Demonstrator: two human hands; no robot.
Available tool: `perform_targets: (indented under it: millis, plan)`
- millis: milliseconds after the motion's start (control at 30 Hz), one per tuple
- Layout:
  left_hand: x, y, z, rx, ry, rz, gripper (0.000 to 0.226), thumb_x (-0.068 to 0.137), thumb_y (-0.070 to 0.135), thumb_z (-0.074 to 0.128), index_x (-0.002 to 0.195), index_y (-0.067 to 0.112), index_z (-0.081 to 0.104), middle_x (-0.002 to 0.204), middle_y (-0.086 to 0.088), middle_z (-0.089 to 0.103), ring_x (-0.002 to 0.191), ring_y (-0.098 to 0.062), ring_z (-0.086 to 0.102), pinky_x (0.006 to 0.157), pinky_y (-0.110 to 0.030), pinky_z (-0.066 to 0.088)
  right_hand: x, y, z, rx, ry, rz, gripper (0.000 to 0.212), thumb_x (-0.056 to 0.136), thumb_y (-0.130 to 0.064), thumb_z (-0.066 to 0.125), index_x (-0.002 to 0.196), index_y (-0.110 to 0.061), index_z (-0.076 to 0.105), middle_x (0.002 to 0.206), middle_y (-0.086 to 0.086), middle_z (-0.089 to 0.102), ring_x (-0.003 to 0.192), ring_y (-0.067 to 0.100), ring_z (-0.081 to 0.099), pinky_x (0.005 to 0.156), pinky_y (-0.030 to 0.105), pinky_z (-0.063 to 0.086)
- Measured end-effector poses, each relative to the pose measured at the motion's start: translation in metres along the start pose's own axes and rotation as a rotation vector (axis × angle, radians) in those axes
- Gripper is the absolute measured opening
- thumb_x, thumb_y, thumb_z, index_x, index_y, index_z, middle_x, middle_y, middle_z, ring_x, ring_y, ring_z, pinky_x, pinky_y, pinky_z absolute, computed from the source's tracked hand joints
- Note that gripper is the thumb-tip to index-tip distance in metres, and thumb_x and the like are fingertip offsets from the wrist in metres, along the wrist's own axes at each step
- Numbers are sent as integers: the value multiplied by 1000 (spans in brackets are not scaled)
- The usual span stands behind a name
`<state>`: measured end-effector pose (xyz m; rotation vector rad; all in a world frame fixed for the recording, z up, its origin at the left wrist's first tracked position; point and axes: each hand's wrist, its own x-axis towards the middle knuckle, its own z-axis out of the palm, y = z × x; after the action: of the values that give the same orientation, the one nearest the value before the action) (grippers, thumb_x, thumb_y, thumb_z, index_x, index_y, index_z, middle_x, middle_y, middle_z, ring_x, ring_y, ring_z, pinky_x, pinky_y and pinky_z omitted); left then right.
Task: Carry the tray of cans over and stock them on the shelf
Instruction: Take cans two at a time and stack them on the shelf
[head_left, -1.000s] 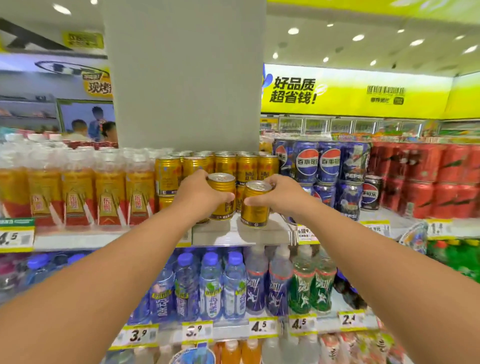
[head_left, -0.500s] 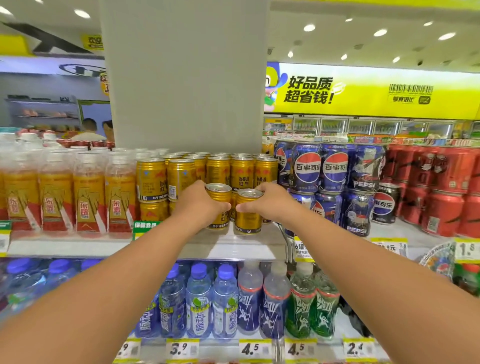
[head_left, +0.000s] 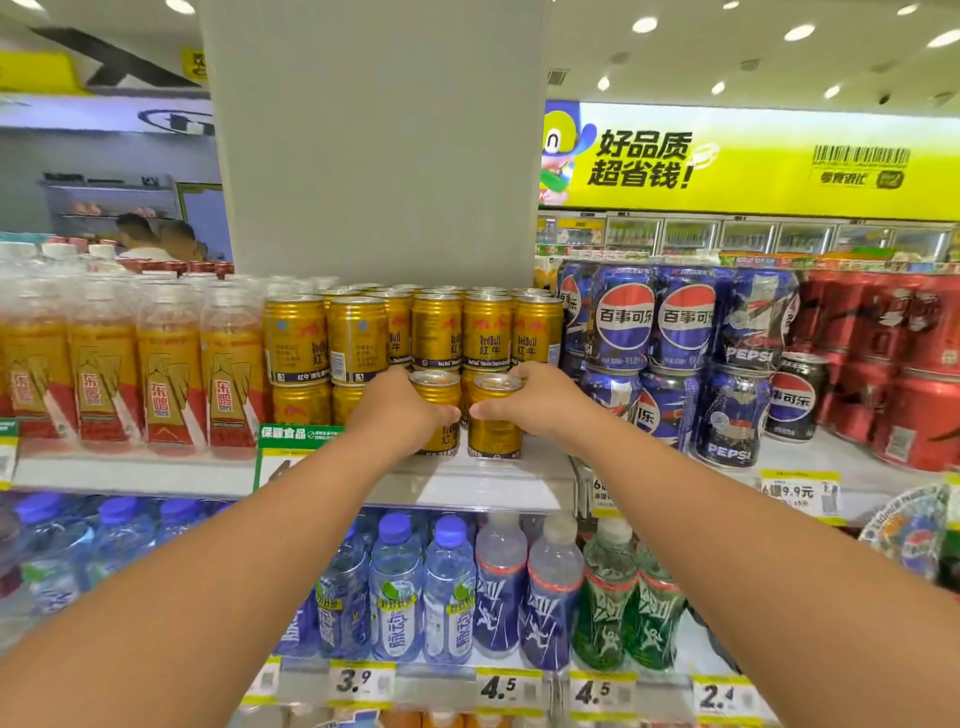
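Note:
Both arms reach forward to the upper shelf (head_left: 483, 483). My left hand (head_left: 402, 410) grips a gold Red Bull can (head_left: 439, 400) from its left side. My right hand (head_left: 535, 400) grips a second gold can (head_left: 493, 431) from its right side. Both cans stand upright side by side at the shelf's front edge, their bases on or just above the white shelf. Behind them stands a stacked block of the same gold cans (head_left: 415, 332), two layers high. No tray is in view.
Yellow-labelled bottles (head_left: 130, 374) fill the shelf to the left, blue Pepsi cans (head_left: 675, 364) and red cans (head_left: 883, 364) to the right. A grey pillar (head_left: 374, 140) rises behind. Water and sports-drink bottles (head_left: 467, 597) line the lower shelf above price tags.
Both hands have moved forward and down with their cans, from above the shelf edge to the shelf surface in front of the stacked cans. The camera has come closer.

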<state>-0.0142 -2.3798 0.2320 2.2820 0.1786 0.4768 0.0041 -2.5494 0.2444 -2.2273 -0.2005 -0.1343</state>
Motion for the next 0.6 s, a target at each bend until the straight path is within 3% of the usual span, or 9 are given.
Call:
perform_targets:
  millis: [100, 367, 600]
  plan:
    - [0, -4, 5, -24, 29, 3, 62, 70, 41, 85, 121, 19, 58, 118, -2, 67, 104, -25, 63, 83, -34, 50, -2, 1, -1, 19, -8, -14, 43, 76, -32, 86, 105, -25, 55, 88, -15, 56, 92, 12, 58, 80, 29, 50]
    - [-6, -8, 5, -11, 48, 42, 62, 73, 45, 82, 122, 18, 57, 117, -2, 66, 106, -25, 62, 80, -32, 46, -8, 3, 4, 19, 2, -39, 49, 79, -37, 82, 120, -22, 59, 113, -8, 61, 101, 12, 56, 87, 28, 45]
    - [-23, -13, -9, 81, 113, 153, 51, 86, 49, 68, 126, 19, 56, 120, 0, 65, 108, -23, 62, 82, -34, 50, -20, 9, 7, 20, -3, -65, 53, 86, -37, 77, 132, -23, 56, 114, -5, 59, 104, 14, 55, 94, 30, 45]
